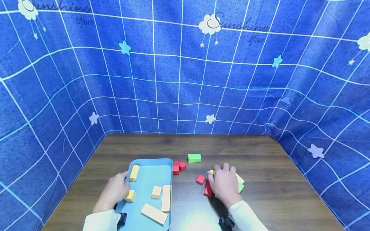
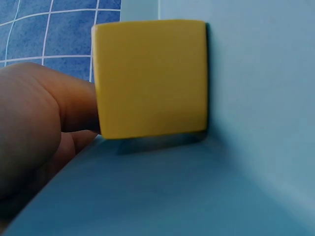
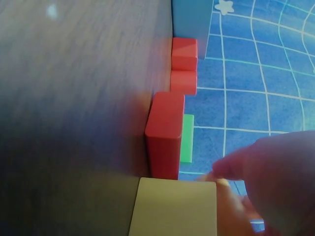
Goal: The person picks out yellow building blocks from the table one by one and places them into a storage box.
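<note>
A light-blue tray (image 1: 151, 162) holds several yellow and pale wooden blocks. Its left rim is gripped by my left hand (image 1: 112, 189), beside a yellow block (image 1: 130, 196); that block's square end fills the middle of the left wrist view. My right hand (image 1: 225, 184) lies over a cluster of blocks right of the tray. A yellow block (image 1: 212, 172) shows between its thumb and index finger, but whether they pinch it is hidden. Around that hand are a long red block (image 1: 207, 188), a green block (image 1: 240, 187) and a pale block (image 1: 239, 178).
Red blocks (image 1: 176, 169) stand against the tray's right side, with a green block (image 1: 194, 158) behind them. A small red block (image 1: 200, 179) lies left of my right hand. The brown wooden table (image 1: 274, 179) ends at a blue checked curtain (image 1: 185, 80).
</note>
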The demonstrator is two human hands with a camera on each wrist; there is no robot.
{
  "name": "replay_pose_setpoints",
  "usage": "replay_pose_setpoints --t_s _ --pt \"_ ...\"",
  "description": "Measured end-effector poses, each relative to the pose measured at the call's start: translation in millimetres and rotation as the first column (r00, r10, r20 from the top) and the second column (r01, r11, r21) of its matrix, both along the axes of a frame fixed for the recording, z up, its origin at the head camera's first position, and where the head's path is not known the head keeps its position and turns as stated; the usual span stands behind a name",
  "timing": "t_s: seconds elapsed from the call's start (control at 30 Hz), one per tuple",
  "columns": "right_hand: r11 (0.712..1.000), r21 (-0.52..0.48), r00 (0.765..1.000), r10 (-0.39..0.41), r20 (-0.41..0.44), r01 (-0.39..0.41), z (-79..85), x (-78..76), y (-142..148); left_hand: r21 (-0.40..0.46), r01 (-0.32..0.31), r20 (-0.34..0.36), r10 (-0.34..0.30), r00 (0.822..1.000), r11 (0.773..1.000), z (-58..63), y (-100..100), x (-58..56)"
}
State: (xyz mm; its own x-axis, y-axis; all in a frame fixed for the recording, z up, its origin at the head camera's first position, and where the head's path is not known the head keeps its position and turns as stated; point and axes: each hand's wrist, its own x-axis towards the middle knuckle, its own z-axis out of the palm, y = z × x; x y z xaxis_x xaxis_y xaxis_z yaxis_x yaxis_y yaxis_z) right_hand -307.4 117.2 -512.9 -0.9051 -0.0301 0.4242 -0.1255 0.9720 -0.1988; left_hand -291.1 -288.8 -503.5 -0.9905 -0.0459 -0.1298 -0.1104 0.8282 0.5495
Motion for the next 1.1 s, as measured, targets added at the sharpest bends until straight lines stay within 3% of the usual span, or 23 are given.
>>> replay_pose_setpoints --t_s 0.37,0.77,1.1 --pt "0.997 -0.08 0.999 -0.015 0.039 0.018 -1.8 0.2 -5.1 -0.027 0.012 -0.008 -0.012 1.0 1.0 1.7 -1.9 2.3" --pt "0.987 -0.15 0.997 0.047 -0.053 -0.055 -0.6 -0.8 -6.7 -0.002 0.008 0.029 -0.008 1.0 1.0 3.0 0.7 -0.7" --pt "0.978 -0.167 0.979 0.096 -0.18 -0.126 -0.7 -3.1 -5.3 -0.017 0.009 0.025 -0.008 1.0 1.0 2.3 -0.2 -1.5"
